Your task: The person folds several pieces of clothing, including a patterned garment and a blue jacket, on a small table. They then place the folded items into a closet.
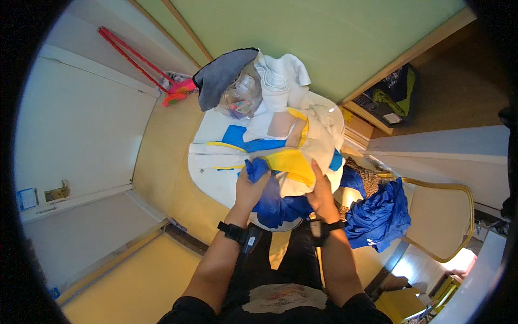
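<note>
My left hand (251, 190) grips a bunched end of a blue cloth (275, 206) over the near part of a white table (210, 174). The cloth hangs down at the table's near edge. To the right, my right hand (322, 190) lies against the right side of the cloth pile, by a yellow piece of fabric (297, 162); its fingertips are partly hidden, so its hold is unclear. White garments (319, 141) with yellow and blue parts are heaped on the table. A blue piece of fabric (259, 143) lies among them.
At the table's back stand a clear plastic jar (243, 97), a grey cloth (226, 75) and folded white cloths (279, 77). A chair (439, 218) with a gold frame stands right, near a shiny blue garment (380, 216) and leopard-print fabric (364, 174). A pink-handled tool (137, 56) leans at left.
</note>
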### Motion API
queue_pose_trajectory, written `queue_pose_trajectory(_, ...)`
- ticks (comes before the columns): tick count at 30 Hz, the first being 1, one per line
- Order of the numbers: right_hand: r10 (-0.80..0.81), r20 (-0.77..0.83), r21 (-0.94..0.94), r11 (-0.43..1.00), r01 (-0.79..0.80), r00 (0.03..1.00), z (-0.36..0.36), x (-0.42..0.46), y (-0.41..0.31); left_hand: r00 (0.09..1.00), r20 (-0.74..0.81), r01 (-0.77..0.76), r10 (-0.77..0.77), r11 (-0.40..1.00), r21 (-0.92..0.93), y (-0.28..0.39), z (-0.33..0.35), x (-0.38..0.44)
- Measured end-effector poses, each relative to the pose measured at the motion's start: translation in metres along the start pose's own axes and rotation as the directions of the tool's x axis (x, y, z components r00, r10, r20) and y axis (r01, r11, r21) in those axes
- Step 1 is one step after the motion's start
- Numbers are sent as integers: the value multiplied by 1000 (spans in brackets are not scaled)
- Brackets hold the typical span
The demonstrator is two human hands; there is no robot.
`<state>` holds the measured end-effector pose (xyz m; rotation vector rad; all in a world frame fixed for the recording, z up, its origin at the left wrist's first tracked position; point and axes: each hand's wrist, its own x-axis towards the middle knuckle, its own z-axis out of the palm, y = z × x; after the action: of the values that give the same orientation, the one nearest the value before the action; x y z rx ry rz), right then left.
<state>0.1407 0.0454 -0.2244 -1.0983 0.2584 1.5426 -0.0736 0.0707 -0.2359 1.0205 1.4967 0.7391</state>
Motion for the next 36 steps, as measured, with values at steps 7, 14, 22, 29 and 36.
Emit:
queue_pose_trajectory(7,-726,56,-966,135,222,686,20,53,56,989,69,126,-131,989,73,-17,13,38)
queue_pose_trajectory(14,-478,254,-535,655,534,841,30,-2,43,1000,-5,-19,19,976,-218,-16,-4,14)
queue_pose_trajectory(22,-341,257,-352,838,416,904,-56,-166,-26,935,290,268,-205,943,-196,56,-24,-71)
queue_pose_trajectory(29,-600,33,-404,724,560,799,-110,-301,-121,703,625,231,-340,940,253,131,50,-81)
queue_pose_trajectory(36,-838,-248,-342,545,766,486,-154,-345,-160,702,683,273,-203,962,6,165,150,-95)
